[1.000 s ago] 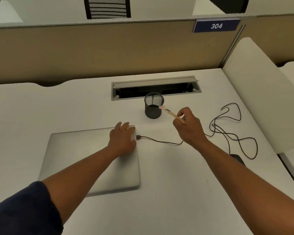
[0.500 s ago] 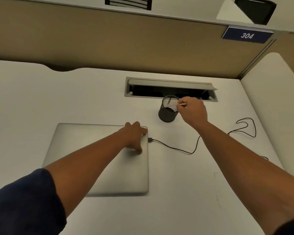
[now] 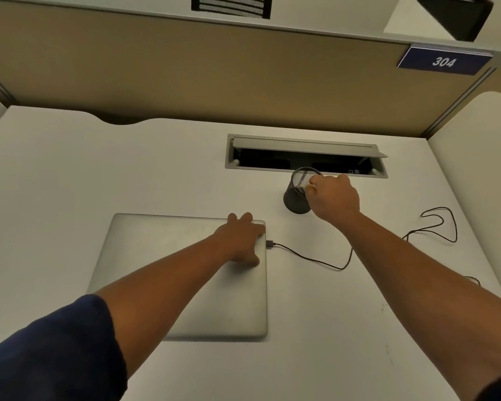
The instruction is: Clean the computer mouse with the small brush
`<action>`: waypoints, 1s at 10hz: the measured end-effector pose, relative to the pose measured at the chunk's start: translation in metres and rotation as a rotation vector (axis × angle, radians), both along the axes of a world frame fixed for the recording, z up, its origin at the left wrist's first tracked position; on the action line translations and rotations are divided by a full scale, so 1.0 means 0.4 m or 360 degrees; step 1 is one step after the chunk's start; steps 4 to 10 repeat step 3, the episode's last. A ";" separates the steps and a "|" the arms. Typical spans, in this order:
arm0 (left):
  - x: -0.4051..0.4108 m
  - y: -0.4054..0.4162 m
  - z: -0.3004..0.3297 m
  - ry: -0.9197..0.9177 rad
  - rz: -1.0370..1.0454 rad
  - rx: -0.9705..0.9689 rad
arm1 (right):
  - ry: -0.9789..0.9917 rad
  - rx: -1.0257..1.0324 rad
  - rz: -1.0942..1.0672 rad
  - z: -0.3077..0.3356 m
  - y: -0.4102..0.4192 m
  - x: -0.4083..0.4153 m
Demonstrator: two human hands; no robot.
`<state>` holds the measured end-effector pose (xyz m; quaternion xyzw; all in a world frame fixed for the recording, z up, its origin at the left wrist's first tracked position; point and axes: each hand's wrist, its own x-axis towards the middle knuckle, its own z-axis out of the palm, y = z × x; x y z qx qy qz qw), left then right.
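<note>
The right hand (image 3: 334, 198) sits at the rim of a black mesh pen cup (image 3: 297, 195), at about 1 o'clock from the middle of the white desk (image 3: 70, 175). Its fingers are curled toward the cup's mouth and seem to pinch the small brush (image 3: 311, 185); only a pale sliver of it shows at the fingertips, so its shape and bristles cannot be told. The computer mouse is out of sight. Its thin dark cable (image 3: 315, 259) runs from a plug at the right edge of a closed silver laptop (image 3: 171, 250), sags toward 4 o'clock, then loops off at 3 o'clock near the desk's right edge.

The left hand (image 3: 242, 240) lies flat on the laptop's far right corner, fingers straight and together, thumb spread toward the person, gripping nothing. A dark blue sleeve (image 3: 55, 351) covers the upper left arm at 7 o'clock.

Just beyond the cup, at 12 o'clock, a grey cable hatch (image 3: 304, 146) stands open in the desk. A blue plate marked 304 (image 3: 443, 61) hangs on the tan partition at 2 o'clock.
</note>
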<state>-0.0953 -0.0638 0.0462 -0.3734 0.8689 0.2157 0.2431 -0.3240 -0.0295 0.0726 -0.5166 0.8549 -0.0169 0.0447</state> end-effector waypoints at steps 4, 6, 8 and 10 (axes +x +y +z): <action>0.004 0.016 0.024 -0.0068 -0.0043 -0.0040 | -0.0361 -0.0139 0.0031 0.060 0.090 0.016; 0.004 0.016 0.024 -0.0068 -0.0043 -0.0040 | -0.0361 -0.0139 0.0031 0.060 0.090 0.016; 0.004 0.016 0.024 -0.0068 -0.0043 -0.0040 | -0.0361 -0.0139 0.0031 0.060 0.090 0.016; 0.004 0.016 0.024 -0.0068 -0.0043 -0.0040 | -0.0361 -0.0139 0.0031 0.060 0.090 0.016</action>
